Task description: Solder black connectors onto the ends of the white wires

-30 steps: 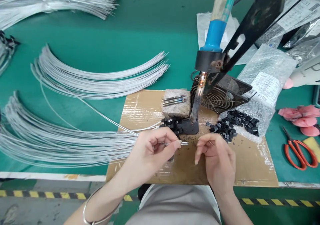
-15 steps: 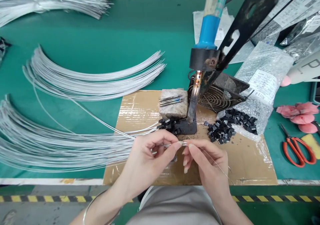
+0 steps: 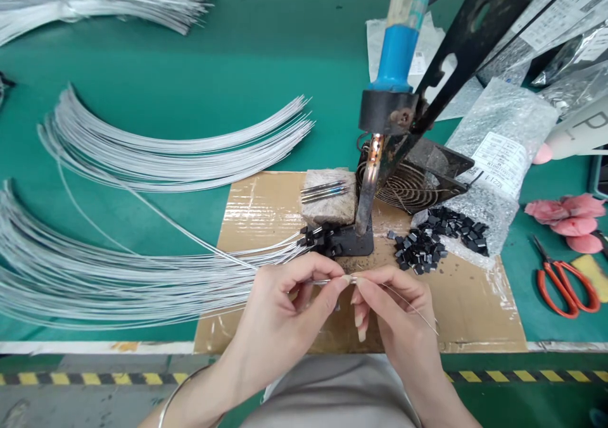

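Observation:
My left hand (image 3: pixel 285 317) pinches a thin grey cable (image 3: pixel 190 226) between thumb and forefinger close to its end. The cable runs back to the upper left. Fingertip to fingertip with it, my right hand (image 3: pixel 403 314) is closed in a pinch on the cable's tip. A fine bare wire (image 3: pixel 420 316) trails from the right fingers down over that hand. Beneath and left of my left hand lies a bundle of grey cables (image 3: pixel 118 289). Some cable ends carry small black plastic pieces (image 3: pixel 316 238). Exactly what sits between the fingertips is hidden.
A blue-handled hot-air tool (image 3: pixel 396 54) hangs over a black plate (image 3: pixel 356 244) on cardboard (image 3: pixel 256 206). Around it are a small fan (image 3: pixel 413 178), tweezer-like tools (image 3: pixel 325 190) on a block, loose black pieces (image 3: pixel 420 251), a bubble bag (image 3: pixel 494 156) and red scissors (image 3: pixel 563 285).
Both hands have shifted slightly down and to the right, still pinching at the cable's end. The right hand's lower fingers hang a little lower.

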Action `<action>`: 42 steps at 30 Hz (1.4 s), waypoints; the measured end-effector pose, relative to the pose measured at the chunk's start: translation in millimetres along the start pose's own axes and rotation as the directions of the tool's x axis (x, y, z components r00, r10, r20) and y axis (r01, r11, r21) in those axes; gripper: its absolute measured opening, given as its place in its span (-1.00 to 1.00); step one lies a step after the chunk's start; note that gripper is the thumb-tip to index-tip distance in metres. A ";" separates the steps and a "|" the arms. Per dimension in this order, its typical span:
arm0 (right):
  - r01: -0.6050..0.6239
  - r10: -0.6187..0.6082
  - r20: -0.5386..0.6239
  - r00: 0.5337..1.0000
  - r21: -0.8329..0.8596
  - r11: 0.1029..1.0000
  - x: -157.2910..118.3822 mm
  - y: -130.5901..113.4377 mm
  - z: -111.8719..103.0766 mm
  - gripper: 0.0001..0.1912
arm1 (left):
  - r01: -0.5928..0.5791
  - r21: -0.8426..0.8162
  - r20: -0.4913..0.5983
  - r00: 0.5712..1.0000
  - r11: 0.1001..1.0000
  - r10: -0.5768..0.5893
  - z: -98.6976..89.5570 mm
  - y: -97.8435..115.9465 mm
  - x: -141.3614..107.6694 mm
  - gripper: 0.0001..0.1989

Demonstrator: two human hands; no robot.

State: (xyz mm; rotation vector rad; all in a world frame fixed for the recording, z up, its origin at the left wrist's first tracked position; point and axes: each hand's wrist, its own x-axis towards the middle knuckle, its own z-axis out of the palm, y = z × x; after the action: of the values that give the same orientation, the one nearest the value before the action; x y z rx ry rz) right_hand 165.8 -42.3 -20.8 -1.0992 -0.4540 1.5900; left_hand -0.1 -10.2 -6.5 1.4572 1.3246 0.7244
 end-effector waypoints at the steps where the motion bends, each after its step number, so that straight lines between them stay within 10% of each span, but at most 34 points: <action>1: -0.017 0.017 0.007 1.000 0.007 1.000 0.3 -0.7 -0.6 -0.87 | -0.003 0.010 0.001 1.000 1.000 0.003 -0.3 0.7 0.1 -0.82; 26: -0.162 0.157 0.056 0.986 0.092 0.983 7.7 -6.7 -4.4 -0.78 | 0.032 -0.054 0.094 0.995 0.998 -0.027 -1.5 5.9 -0.1 -0.74; 42: -0.107 0.100 0.062 0.993 0.122 0.987 6.7 -3.1 0.2 -0.80 | -0.089 0.036 -0.075 0.993 0.995 0.092 11.0 8.5 -2.1 -0.76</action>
State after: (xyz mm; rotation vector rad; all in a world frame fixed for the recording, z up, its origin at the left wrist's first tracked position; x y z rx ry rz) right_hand 167.5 -35.1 -21.1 -0.9985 -0.3331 1.7206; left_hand 12.4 -14.4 -1.8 1.5365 1.3407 0.8285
